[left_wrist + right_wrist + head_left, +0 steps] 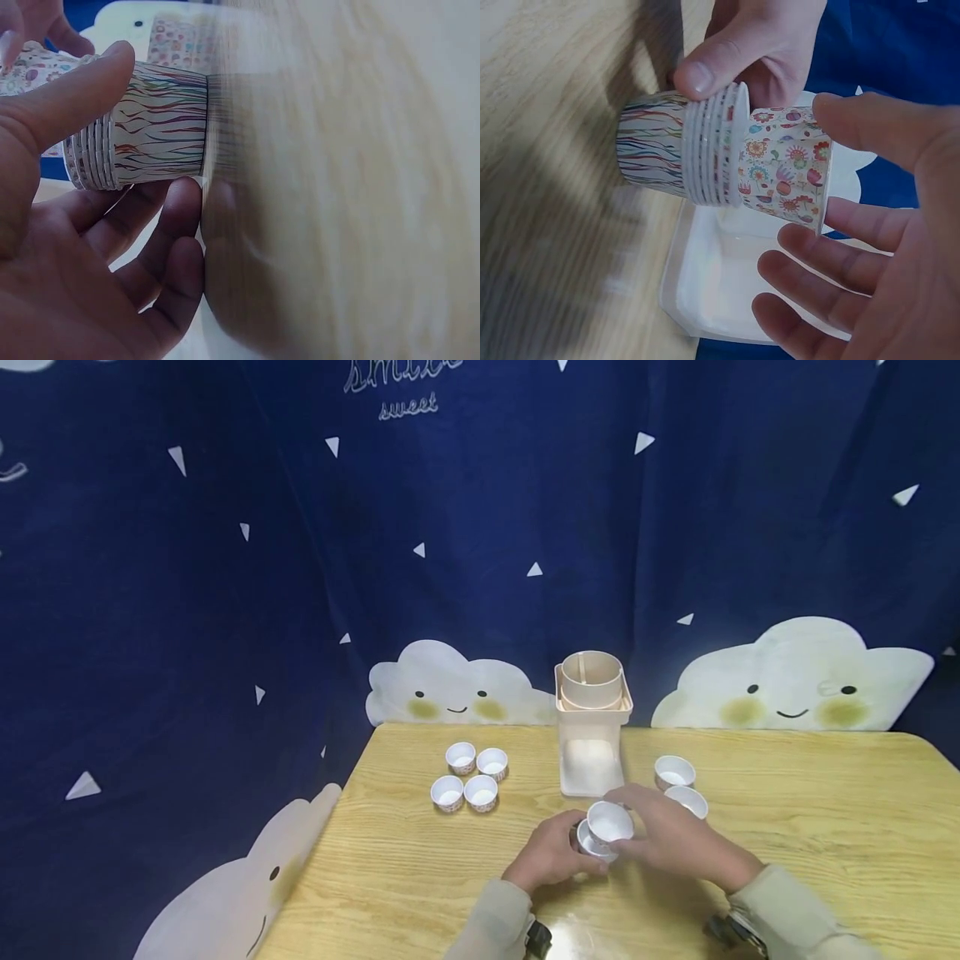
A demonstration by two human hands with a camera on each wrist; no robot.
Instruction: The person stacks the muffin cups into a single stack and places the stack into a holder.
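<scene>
Two hands [555, 850] [671, 835] hold one stack [656, 142], one cup [787, 165], near six cups [481, 803].

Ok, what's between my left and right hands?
A stack of white paper cups, the lowest colour-striped, with a floral-printed white paper cup at its mouth; the right wrist view shows this.

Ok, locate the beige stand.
In the head view, the stand is right of centre at the back of the table, between four cups on the left and two cups on the right.
</scene>
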